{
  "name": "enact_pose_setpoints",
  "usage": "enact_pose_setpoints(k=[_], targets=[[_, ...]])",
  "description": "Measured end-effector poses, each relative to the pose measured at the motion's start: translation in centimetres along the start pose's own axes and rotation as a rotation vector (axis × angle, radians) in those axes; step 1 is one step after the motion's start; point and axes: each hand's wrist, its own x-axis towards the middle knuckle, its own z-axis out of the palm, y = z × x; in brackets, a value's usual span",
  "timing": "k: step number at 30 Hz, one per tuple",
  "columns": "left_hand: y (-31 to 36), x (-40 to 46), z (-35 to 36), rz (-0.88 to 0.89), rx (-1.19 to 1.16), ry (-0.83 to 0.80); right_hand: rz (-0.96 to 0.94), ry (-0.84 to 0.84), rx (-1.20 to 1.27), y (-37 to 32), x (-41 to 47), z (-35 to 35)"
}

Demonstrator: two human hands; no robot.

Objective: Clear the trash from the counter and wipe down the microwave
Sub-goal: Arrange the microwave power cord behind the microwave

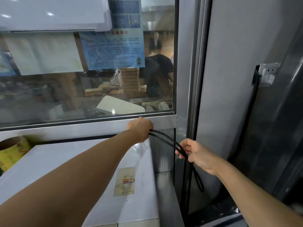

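Observation:
The white microwave fills the lower left, seen from above, with a small paper sticker on its top. A doubled black power cord stretches between my two hands over the microwave's far right corner. My left hand grips one end of the cord by the metal window sill. My right hand pinches the cord lower down, and a loop of it hangs below my fingers.
A roll of yellow tape sits at the left by the microwave. Behind a glass window with posted notices, a person stands in a kitchen. A grey wall with a white socket is at the right.

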Motion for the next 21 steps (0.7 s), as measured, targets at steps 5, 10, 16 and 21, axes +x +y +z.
enact_pose_setpoints(k=[5,10,16,21], targets=[[0.3,0.5,-0.1,0.01,0.057,0.043,-0.006,0.058,-0.133,-0.1,0.8,1.2],[0.3,1.1,-0.8,0.006,0.141,0.056,-0.053,0.095,-0.107,-0.6,1.8,2.1],[1.4,1.5,-0.8,0.07,0.26,0.036,-0.139,0.165,-0.125,-1.2,4.0,2.4],[1.5,1.9,-1.0,0.101,0.305,0.036,-0.193,0.19,-0.396,-1.0,4.9,2.2]])
